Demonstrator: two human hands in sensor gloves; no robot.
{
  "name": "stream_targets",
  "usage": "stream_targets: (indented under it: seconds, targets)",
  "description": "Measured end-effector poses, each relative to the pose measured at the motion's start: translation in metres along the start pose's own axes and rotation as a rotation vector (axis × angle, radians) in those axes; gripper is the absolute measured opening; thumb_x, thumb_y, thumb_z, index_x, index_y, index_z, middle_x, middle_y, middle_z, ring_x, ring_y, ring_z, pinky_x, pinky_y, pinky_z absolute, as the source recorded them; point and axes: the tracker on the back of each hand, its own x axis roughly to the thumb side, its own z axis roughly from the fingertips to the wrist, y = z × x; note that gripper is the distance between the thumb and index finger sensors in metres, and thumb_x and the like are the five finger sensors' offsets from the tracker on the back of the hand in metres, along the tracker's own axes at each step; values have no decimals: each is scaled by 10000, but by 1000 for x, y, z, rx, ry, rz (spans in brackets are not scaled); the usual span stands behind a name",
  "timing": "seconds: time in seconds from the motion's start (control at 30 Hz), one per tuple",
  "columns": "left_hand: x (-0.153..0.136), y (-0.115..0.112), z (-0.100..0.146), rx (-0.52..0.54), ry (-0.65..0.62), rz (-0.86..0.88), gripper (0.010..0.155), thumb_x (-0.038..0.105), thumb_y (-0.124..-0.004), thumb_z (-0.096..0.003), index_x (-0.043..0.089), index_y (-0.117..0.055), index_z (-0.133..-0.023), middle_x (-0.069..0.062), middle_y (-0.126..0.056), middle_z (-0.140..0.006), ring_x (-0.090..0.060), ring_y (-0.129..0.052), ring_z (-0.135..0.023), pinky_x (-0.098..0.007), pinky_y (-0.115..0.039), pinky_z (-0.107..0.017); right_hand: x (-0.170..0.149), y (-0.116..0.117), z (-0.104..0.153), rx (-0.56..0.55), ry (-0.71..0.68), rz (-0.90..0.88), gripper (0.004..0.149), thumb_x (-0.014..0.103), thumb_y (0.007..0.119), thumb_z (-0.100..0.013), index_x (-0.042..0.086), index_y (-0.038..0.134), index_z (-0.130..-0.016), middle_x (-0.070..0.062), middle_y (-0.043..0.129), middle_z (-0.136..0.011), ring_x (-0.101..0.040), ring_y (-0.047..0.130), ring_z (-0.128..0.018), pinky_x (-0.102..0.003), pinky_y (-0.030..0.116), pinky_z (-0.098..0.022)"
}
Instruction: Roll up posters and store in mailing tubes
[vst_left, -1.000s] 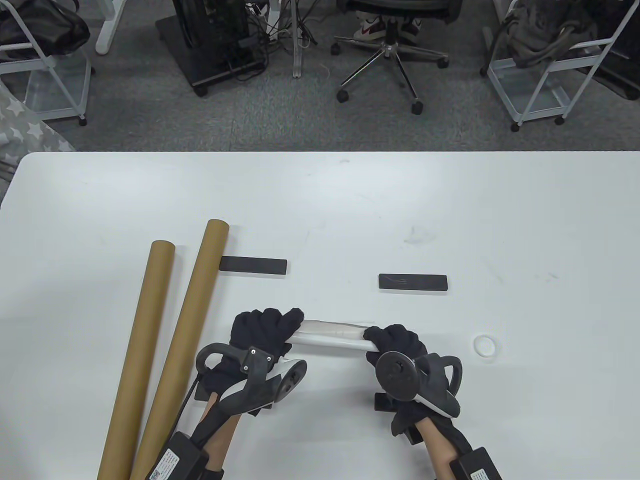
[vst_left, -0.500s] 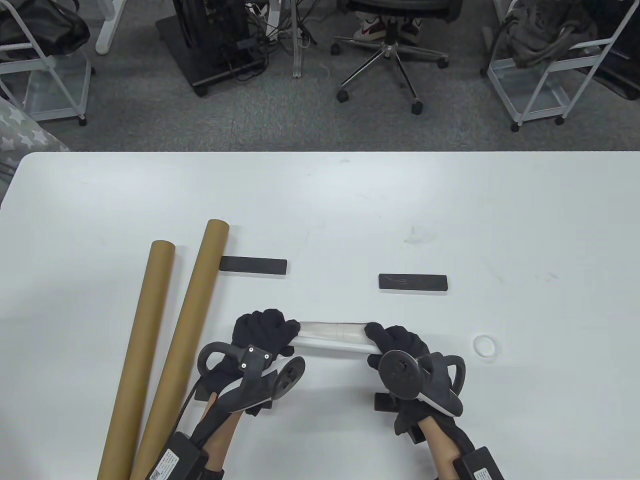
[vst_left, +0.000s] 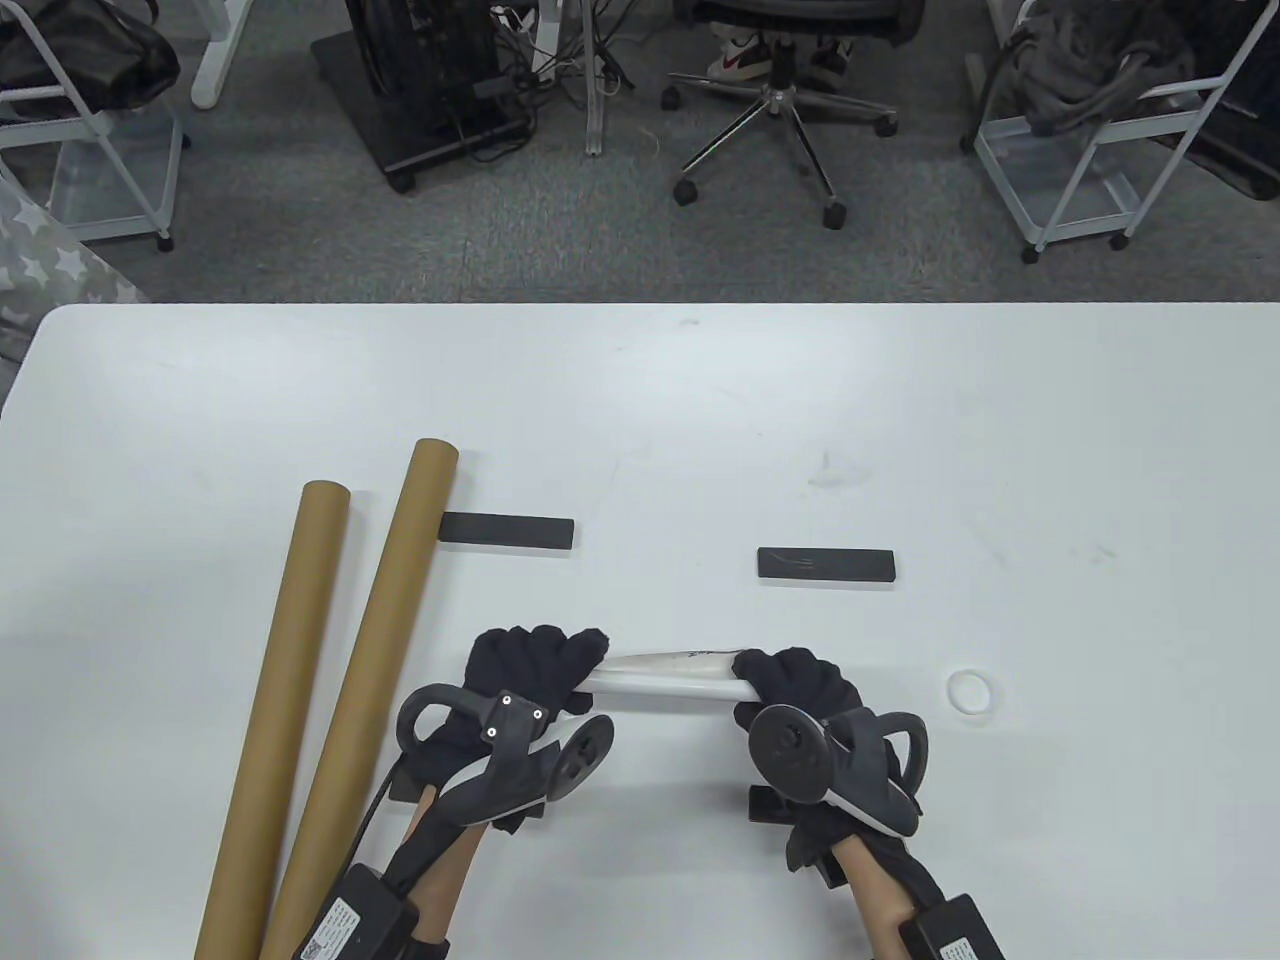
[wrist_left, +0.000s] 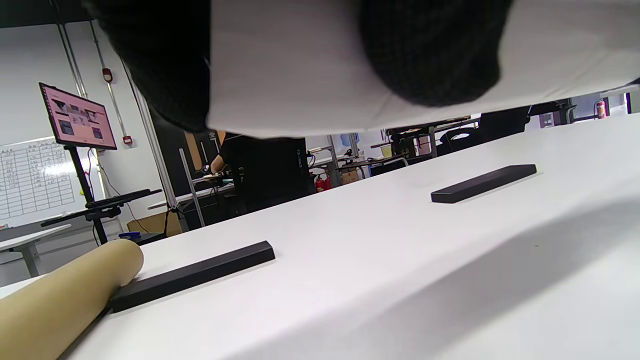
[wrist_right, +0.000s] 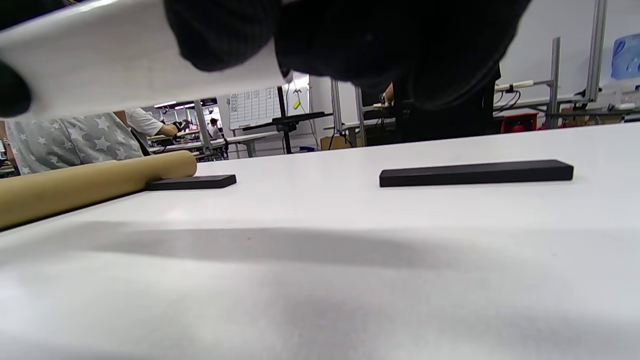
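Table (vst_left: 700, 420): white, wide, bare at far side.

Mailing tubes, 2 pcs (vst_left: 290, 700) (vst_left: 375, 660): brown card, lying side by side at left, long axes running away from the person. Likely stiff, light; will roll if nudged. Take mid-length or near the open end.

Poster (vst_left: 665, 680): white paper, rolled to a slim roll, held just above the table betw. both hands, near front edge. Likely light, springy, creases easily, wants to unroll; grip both ends, w/o crushing.

Left hand (vst_left: 530, 665): fingers curled round the roll's left end.

Right hand (vst_left: 795, 685): fingers curled round its right end.

Black bars, 2 pcs (vst_left: 508, 530) (vst_left: 826, 564): flat, beyond the roll.

White ring (vst_left: 970, 691): small, right of right hand.
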Motion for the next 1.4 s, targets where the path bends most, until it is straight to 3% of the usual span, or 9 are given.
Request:
stream_targets:
  seconds: [0.23, 0.47, 0.63, 0.9, 1.03, 1.1, 1.2, 1.3, 1.4]
  targets:
    - [2, -1, -1, -10, 1, 21, 507, 470, -783, -449, 371, -741, -945, 74, -840, -941, -180, -937, -802, -496, -786, -743, -2, 0, 1, -24, 18, 21, 509, 324, 707, -488, 181, 698, -976, -167, 656, -963, -436, 730, -758, -715, 570, -673]
    - [2, 0, 0, -14, -6, -11, 509, 477, -781, -440, 382, -791, -940, 74, -829, -936, -180, -924, -803, -504, -777, -750, -2, 1, 0, 28, -4, 9, 538, 320, 709, -483, 161, 681, -996, -99, 759, -877, -382, 817, -715, -678, 647, -662]
    - [1, -1, 0, -9, -2, 10, 610, 475, -746, -444, 353, -688, -1039, 98, -866, -912, -158, -963, -787, -484, -790, -744, -6, 0, 0, 14, 11, -9, 555, 317, 699, -486, 152, 657, -1014, -94, 808, -883, -385, 870, -735, -664, 684, -652]
    - [5, -5, -2, -66, -6, 24, 553, 422, -574, -498, 320, -676, -1032, 63, -847, -938, -211, -933, -801, -527, -760, -749, -7, 1, -1, 50, 0, -60, 539, 240, 592, -529, 106, 567, -1051, -167, 742, -914, -420, 833, -711, -706, 683, -629]
    - [2, -5, -2, -75, 6, 60, 558, 482, -661, -469, 330, -694, -1005, 51, -853, -909, -206, -929, -774, -529, -753, -750, -8, 3, -1, 80, 1, -94, 569, 340, 638, -538, 113, 539, -1050, -149, 705, -905, -386, 803, -692, -695, 666, -643]
    - [2, -5, -2, -56, 2, 14, 523, 485, -728, -459, 361, -714, -967, 98, -868, -873, -171, -943, -754, -513, -771, -746, -5, 1, -1, 34, 9, -42, 514, 348, 658, -512, 165, 621, -991, -81, 782, -811, -330, 846, -612, -666, 692, -642]
    - [2, -6, -1, -60, 1, -14, 484, 479, -746, -462, 386, -737, -937, 103, -853, -892, -179, -930, -795, -513, -764, -752, -3, 4, 0, 77, -10, -38, 480, 347, 641, -502, 186, 670, -953, -52, 836, -734, -317, 871, -551, -653, 713, -631]
    - [1, -7, -1, -67, 10, 5, 481, 483, -753, -462, 388, -768, -933, 53, -810, -957, -218, -895, -843, -530, -744, -759, -2, 5, 0, 71, -3, -16, 498, 351, 648, -502, 182, 683, -969, -84, 823, -812, -356, 868, -630, -668, 690, -643]
    - [2, -5, -1, -60, 11, -30, 491, 493, -762, -456, 403, -783, -938, 19, -760, -993, -248, -856, -866, -555, -719, -767, -2, 5, 0, 63, 6, 16, 511, 366, 673, -491, 181, 721, -964, -157, 683, -956, -403, 798, -721, -694, 651, -653]
